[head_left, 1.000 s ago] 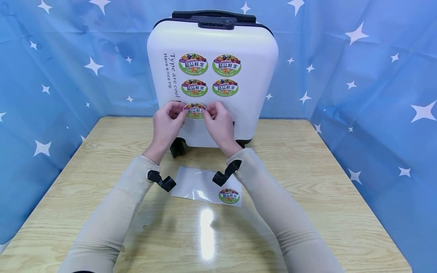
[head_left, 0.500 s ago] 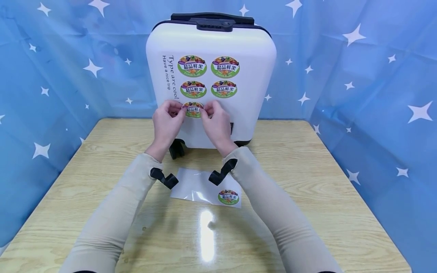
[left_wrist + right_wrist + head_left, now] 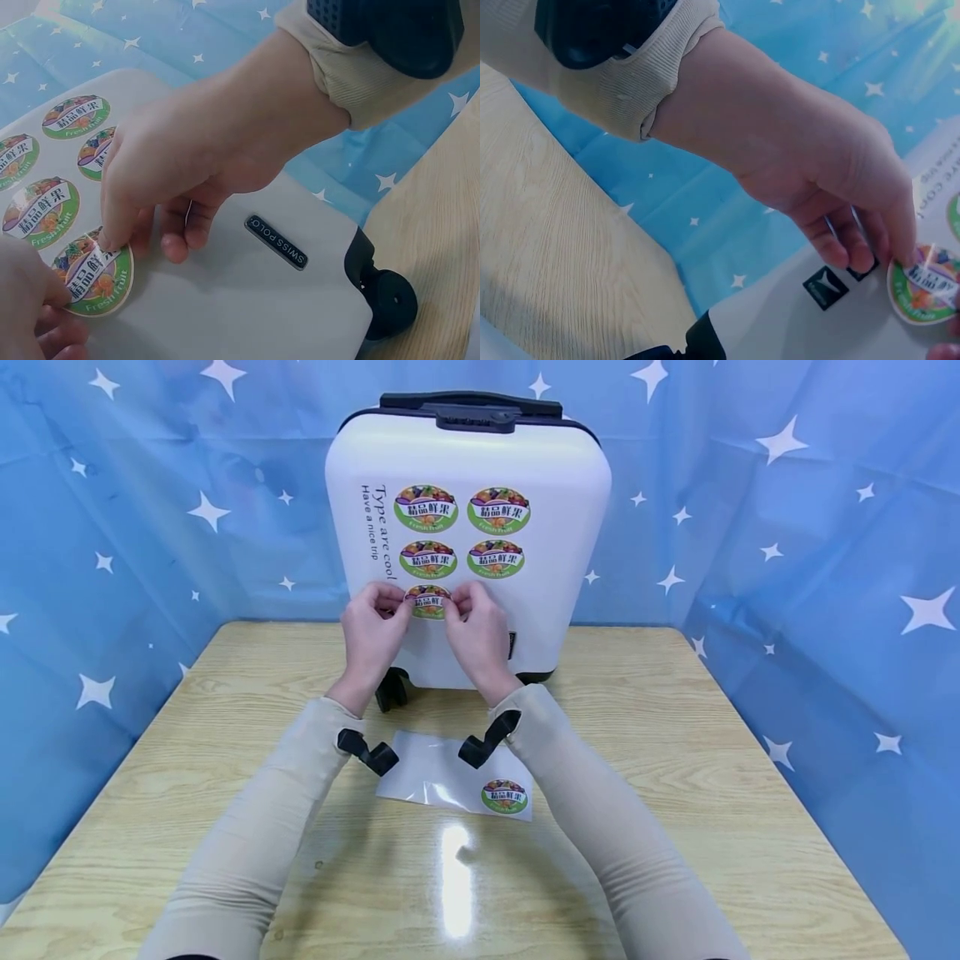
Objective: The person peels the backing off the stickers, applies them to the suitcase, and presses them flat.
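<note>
An oval fruit sticker [image 3: 428,602] with a green lower edge lies over the front of a white suitcase [image 3: 540,527], below two rows of matching stickers. My left hand [image 3: 372,631] pinches its left edge between thumb and fingers. The opposite edge is pinched by my right hand [image 3: 478,631]. In the left wrist view, the right hand [image 3: 180,157] reaches across to the sticker [image 3: 94,274], with the left hand [image 3: 22,300] at the lower left. The right wrist view shows my left hand [image 3: 810,150] at the sticker [image 3: 922,289]. How firmly the sticker's middle touches the case cannot be told.
A glossy white backing sheet [image 3: 427,768] with one sticker [image 3: 504,797] lies on the wooden table [image 3: 645,735] below the hands. The case stands on black wheels [image 3: 391,689]. A SWISS POLO badge [image 3: 276,242] sits low on it. Blue starred cloth [image 3: 787,527] surrounds the table.
Both hands stay at the two edges of the sticker, with only slight shifts. The whole view has moved a little with the head; the sheet and suitcase otherwise stand as before.
</note>
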Demonstrator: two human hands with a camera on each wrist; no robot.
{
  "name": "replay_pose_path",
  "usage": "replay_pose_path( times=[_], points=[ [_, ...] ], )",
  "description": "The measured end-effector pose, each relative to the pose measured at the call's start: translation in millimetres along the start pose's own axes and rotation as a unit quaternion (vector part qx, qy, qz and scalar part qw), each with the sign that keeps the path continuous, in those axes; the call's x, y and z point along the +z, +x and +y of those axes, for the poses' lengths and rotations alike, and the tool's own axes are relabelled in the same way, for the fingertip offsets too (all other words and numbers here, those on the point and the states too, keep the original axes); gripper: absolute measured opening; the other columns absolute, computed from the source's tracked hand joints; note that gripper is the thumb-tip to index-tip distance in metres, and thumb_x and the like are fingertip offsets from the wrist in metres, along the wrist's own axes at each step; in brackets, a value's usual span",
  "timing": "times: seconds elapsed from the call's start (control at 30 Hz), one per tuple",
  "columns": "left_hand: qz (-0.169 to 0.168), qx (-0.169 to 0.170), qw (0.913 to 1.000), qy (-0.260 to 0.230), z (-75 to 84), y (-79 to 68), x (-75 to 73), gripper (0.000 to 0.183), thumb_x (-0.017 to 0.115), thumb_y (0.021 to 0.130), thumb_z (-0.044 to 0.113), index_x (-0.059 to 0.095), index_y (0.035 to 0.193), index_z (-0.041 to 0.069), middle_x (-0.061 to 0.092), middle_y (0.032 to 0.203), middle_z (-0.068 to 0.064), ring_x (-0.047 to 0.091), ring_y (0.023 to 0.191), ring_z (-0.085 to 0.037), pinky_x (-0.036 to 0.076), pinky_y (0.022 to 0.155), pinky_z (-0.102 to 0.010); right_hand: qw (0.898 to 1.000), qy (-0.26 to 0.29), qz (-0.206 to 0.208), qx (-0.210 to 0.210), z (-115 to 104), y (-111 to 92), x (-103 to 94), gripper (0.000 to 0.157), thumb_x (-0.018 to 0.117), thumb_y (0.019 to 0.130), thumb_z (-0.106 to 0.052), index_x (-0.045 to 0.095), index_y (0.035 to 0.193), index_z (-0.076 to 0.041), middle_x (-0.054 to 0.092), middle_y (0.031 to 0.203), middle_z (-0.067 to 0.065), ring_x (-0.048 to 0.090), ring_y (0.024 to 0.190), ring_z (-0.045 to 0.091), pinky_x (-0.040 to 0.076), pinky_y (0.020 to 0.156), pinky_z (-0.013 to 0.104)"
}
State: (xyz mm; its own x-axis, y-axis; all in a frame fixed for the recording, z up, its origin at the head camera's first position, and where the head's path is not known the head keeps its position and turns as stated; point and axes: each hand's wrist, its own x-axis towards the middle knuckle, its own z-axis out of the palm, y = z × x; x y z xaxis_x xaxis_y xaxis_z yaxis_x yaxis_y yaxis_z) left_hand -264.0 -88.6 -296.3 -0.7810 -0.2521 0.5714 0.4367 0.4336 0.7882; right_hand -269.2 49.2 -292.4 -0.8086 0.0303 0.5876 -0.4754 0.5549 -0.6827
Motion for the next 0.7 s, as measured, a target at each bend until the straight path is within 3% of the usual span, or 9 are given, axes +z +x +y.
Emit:
replay_pose_path(
  times=[0.5, 0.7],
  points=[
    [0.016, -0.005, 0.9995, 0.026, 1.0, 0.8, 2.5, 0.013, 0.067, 0.083, 0.011, 0.063, 0.085, -0.001, 0.065, 0.078, -0.012, 0.059, 0.068, -0.018, 0.043, 0.057, -0.02, 0.999, -0.046, 0.009, 0.004, -2.4, 0.7, 2.9, 0.01, 0.061, 0.089, -0.017, 0.056, 0.086, -0.009, 0.059, 0.074, 0.0, 0.054, 0.062, 0.011, 0.042, 0.053, 0.024],
    [0.024, -0.006, 0.9992, 0.032, -2.7, -0.1, 2.5, 0.017, 0.069, 0.083, 0.015, 0.063, 0.083, -0.002, 0.064, 0.077, -0.012, 0.058, 0.066, -0.019, 0.043, 0.056, -0.021, 0.995, -0.094, -0.002, 0.029, -0.1, -1.1, 1.2, 0.019, 0.059, 0.091, -0.029, 0.055, 0.082, -0.013, 0.056, 0.069, -0.003, 0.051, 0.06, 0.011, 0.039, 0.053, 0.027]
  ],
)
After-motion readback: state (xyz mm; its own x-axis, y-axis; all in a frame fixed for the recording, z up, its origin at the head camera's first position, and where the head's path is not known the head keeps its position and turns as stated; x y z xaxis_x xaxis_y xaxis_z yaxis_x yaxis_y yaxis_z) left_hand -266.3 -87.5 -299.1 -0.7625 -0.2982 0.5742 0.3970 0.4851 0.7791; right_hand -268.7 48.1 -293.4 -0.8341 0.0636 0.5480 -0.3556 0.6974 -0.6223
